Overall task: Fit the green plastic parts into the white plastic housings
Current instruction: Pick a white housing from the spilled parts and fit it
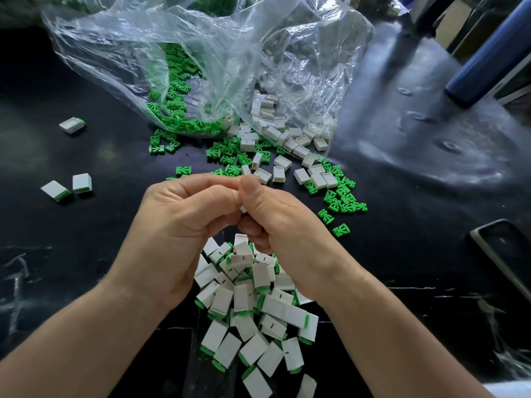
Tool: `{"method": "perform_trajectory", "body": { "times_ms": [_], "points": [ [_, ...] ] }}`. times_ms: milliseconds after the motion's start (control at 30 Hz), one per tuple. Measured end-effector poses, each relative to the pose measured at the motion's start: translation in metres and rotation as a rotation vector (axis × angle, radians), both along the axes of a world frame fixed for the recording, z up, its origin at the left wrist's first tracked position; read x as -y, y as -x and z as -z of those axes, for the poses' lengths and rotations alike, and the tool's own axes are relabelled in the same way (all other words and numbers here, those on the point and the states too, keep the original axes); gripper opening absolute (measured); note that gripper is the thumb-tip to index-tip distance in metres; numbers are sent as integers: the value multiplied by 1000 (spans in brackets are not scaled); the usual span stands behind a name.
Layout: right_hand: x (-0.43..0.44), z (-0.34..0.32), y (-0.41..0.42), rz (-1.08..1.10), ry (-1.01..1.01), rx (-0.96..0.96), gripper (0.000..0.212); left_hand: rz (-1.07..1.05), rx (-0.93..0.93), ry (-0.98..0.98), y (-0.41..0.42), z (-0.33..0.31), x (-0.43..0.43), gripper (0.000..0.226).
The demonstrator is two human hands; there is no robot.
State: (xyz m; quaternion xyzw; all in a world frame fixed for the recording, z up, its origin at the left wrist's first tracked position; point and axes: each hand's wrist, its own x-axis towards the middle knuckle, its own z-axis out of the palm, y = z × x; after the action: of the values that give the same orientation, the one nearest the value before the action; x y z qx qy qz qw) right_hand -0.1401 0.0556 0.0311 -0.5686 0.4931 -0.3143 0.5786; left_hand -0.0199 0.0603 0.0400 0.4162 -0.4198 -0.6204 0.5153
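My left hand [184,219] and my right hand [275,216] meet fingertip to fingertip above the black table, both curled round one white housing [243,208], of which only a small corner shows between them. Whether a green part is in it is hidden. Loose green parts [230,160] and empty white housings [290,150] lie spilled just beyond my hands. A heap of white housings with green parts fitted [253,305] lies under my wrists.
Two clear plastic bags [201,61] lie open at the back, one holding green parts, one white housings. Three fitted pieces [71,186] lie apart at the left. A dark blue cylinder [488,56] stands at the back right, a phone [505,254] near the right edge.
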Motion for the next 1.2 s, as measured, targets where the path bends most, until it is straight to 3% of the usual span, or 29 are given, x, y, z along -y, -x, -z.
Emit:
{"method": "perform_trajectory", "body": {
  "times_ms": [767,900,1067,1200],
  "points": [
    [-2,-2,0,3,-31,66,45,6,-31,0,2,-2,-2,10],
    [-3,-4,-1,7,-32,97,41,18,-39,-1,-1,2,-1,17],
    [2,-9,6,-36,-167,173,43,77,-32,-7,-2,4,1,13],
    [7,-11,12,-84,-260,238,51,105,-18,1,-1,4,1,23]
  ]
}}
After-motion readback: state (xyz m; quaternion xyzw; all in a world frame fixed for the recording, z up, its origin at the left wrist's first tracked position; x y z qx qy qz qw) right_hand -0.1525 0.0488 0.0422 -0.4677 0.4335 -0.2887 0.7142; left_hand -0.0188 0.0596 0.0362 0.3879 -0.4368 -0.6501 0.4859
